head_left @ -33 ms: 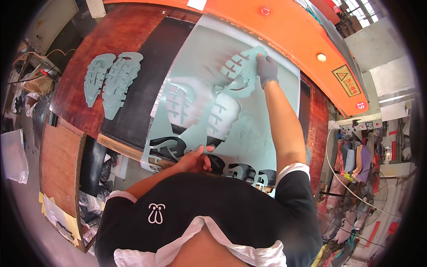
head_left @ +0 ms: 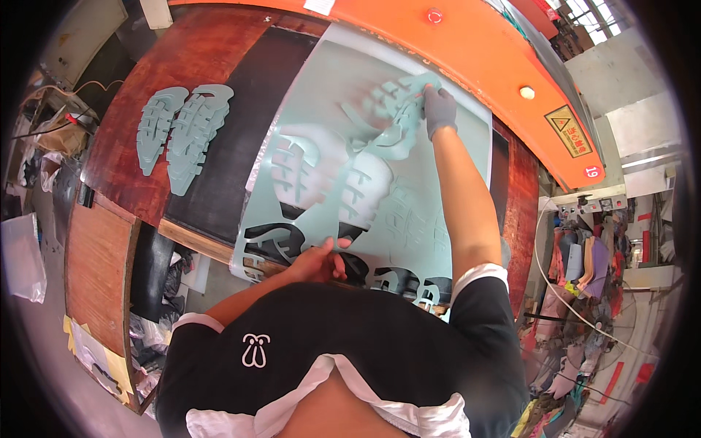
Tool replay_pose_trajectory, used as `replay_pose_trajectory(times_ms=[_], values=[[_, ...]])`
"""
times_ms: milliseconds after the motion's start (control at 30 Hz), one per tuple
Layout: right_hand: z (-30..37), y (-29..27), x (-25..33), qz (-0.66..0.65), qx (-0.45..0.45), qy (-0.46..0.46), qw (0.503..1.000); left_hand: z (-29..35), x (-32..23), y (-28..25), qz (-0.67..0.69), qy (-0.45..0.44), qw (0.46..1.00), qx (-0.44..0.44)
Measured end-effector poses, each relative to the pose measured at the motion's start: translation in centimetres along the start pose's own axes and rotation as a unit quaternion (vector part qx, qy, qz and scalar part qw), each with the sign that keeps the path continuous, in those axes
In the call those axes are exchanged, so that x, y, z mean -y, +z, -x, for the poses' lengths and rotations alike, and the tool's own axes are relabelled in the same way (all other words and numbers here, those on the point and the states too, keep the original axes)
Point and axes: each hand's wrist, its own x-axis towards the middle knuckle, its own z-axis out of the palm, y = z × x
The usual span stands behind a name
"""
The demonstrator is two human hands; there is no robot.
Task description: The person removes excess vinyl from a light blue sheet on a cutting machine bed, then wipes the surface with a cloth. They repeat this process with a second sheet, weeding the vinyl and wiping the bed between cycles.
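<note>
Pale-green sheet (head_left: 318,223) at twelve o'clock: my right hand (head_left: 439,108) pinches its lifted section (head_left: 400,146) at one, blurred, perhaps a cut piece; my left hand (head_left: 318,264), fingers loosely parted, rests at seven. Peeling seems the step; the next move calls for freeing that section.

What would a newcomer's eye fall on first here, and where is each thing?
Probably the bright orange machine beam, sweeping across the top to the upper right. Below it, the grey-gloved right hand grips a cut green piece over the pale green sheet. At far left, green cut-outs stand out against red-brown and black surfaces.
</note>
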Motion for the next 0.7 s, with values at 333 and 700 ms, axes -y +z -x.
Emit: replay_pose_trajectory(times_ms=[333,700], values=[[5.6,-12.3,-1.6,0.105,-0.061,-0.367,0.922,-0.5,0.5,-0.2,0.030,0.073,0.997,-0.004],[23.4,-10.0,-15.7,0.104,0.074,-0.381,0.916,3.6,3.4,7.7,-0.177,-0.026,0.983,-0.039]])
